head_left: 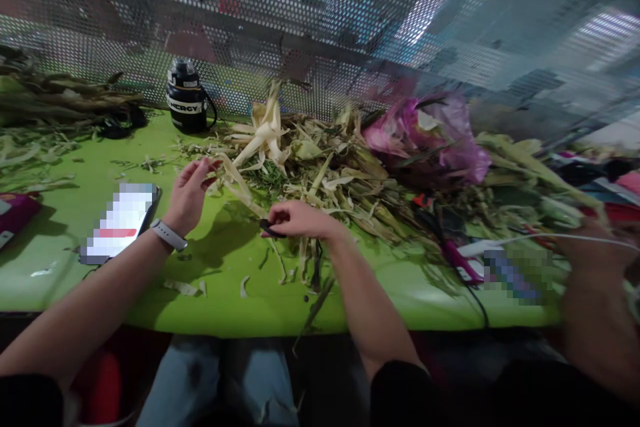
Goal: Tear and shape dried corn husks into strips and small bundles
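Observation:
My left hand (189, 192), with a pale band on its wrist, pinches the upper end of a pale dried corn husk strip (239, 187). That strip slants down to my right hand (299, 219), whose fingers are curled around a small black object (273, 229). Blur hides what kind of object it is; it meets the strip's lower end. Just beyond both hands lies a heap of loose corn husks (345, 177). A peeled-back, star-shaped husk (269, 133) rests on the heap, close to a tuft of green shreds (270, 177).
A black bottle (187, 103) stands behind my left hand, and a phone (123, 220) lies left of it. More husks (55, 103) pile up far left. A pink plastic bag (430, 137) sits at right. Beside me, another person's blurred hand (595, 247) reaches over the green table (225, 310).

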A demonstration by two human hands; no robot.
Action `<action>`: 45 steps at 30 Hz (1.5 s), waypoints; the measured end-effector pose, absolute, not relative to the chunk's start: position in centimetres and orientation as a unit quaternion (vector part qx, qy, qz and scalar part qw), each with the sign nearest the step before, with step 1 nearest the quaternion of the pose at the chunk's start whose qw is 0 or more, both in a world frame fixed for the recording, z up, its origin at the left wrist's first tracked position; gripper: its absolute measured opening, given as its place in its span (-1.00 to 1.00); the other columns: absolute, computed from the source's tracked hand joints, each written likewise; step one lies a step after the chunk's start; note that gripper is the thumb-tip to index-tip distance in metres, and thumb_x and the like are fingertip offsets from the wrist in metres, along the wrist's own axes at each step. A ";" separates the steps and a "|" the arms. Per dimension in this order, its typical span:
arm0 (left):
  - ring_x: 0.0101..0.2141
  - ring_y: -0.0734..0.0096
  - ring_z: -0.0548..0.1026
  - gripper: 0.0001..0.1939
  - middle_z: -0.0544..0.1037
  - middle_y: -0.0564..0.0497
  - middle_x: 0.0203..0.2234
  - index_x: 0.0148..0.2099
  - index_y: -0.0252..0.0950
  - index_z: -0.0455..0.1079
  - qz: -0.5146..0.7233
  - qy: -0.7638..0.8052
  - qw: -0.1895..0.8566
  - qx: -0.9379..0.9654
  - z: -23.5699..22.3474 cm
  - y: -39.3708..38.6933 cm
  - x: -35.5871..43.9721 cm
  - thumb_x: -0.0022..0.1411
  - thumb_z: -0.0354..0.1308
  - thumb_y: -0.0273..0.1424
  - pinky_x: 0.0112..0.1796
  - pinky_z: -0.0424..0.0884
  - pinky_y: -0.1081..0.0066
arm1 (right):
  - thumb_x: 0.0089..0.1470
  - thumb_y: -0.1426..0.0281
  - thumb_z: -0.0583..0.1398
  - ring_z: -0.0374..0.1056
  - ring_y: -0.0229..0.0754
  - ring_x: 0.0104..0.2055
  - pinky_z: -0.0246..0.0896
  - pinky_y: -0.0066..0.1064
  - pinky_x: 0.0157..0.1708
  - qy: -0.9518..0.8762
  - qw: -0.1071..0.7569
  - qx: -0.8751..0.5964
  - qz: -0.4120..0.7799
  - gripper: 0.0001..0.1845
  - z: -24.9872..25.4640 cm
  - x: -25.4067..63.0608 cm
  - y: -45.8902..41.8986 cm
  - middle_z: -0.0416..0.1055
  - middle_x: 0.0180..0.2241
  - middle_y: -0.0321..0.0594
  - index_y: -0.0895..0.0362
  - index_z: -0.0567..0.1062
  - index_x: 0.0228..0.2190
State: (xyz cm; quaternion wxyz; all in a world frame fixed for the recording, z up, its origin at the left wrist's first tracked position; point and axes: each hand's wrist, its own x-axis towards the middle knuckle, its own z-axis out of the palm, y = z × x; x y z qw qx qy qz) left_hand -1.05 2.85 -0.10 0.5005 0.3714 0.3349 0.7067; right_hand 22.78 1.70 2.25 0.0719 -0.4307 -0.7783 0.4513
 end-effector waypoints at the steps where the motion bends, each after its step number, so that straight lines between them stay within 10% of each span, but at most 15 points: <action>1: -0.16 0.42 0.52 -0.83 0.59 0.03 -0.32 -0.38 -0.27 0.42 0.708 0.324 0.516 0.357 0.3 2.8 -1.2 0.11 0.28 -0.29 -0.20 0.37 0.46 | -0.06 0.18 0.31 0.31 -0.26 -0.42 0.08 -0.47 -0.47 -0.810 0.042 -0.439 0.388 -0.69 2.1 22.5 1.6 0.46 -0.41 -0.23 0.17 0.48 -0.38; 7: -0.32 0.44 0.55 -0.78 0.57 0.05 -0.49 -0.52 -0.29 0.30 0.670 0.247 0.645 0.272 2.0 2.2 -1.3 0.15 0.19 -0.40 -0.21 0.42 0.42 | -0.18 0.02 0.36 0.31 -0.13 -0.28 0.11 -0.40 -0.39 -0.863 0.009 -0.459 0.213 -0.45 2.3 20.8 0.5 0.40 -0.19 -0.09 0.13 0.52 -0.23; 17: -0.58 0.54 0.43 -0.81 0.46 0.05 -0.66 -0.61 -0.30 0.18 0.616 0.182 0.747 0.174 3.4 0.6 -1.8 0.00 0.07 -0.48 -0.46 0.39 0.51 | -0.07 -0.15 0.17 0.17 -0.39 -0.74 0.08 -0.54 -0.70 -0.678 0.273 0.056 0.680 -0.44 3.5 25.7 0.7 0.29 -0.73 -0.37 0.13 0.43 -0.57; 20: -0.76 0.61 0.16 -0.79 0.21 0.15 -0.85 -0.60 -0.27 0.13 0.563 0.185 0.775 0.220 3.1 0.2 -2.1 0.03 0.04 -0.42 -0.64 0.18 0.53 | 0.00 -0.12 0.14 0.30 -0.34 -0.58 0.24 -0.50 -0.57 -0.622 0.453 -0.162 0.617 -0.49 3.9 24.3 0.3 0.36 -0.59 -0.33 0.09 0.45 -0.46; 24: -0.78 0.52 0.06 -0.69 0.04 0.15 -0.91 -0.61 -0.21 0.03 0.492 0.196 0.790 0.309 2.5 -0.5 -1.4 0.02 0.08 -0.29 -0.64 0.10 0.41 | -0.05 0.10 0.32 0.39 -0.20 -0.17 0.36 -0.35 -0.20 -0.678 0.336 -0.301 0.581 -0.58 3.6 20.6 -0.8 0.45 -0.24 -0.20 0.07 0.47 -0.21; 45: -0.37 0.37 0.48 -0.75 0.57 -0.04 -0.37 -0.24 -0.30 0.53 0.486 0.383 0.495 0.610 0.3 -0.2 1.0 0.10 0.30 -0.24 -0.34 0.40 0.41 | -0.14 0.17 0.32 0.28 -0.32 -0.46 0.25 -0.46 -0.46 -0.608 0.453 -0.438 0.482 -0.67 0.6 19.0 0.9 0.36 -0.48 -0.33 0.12 0.39 -0.42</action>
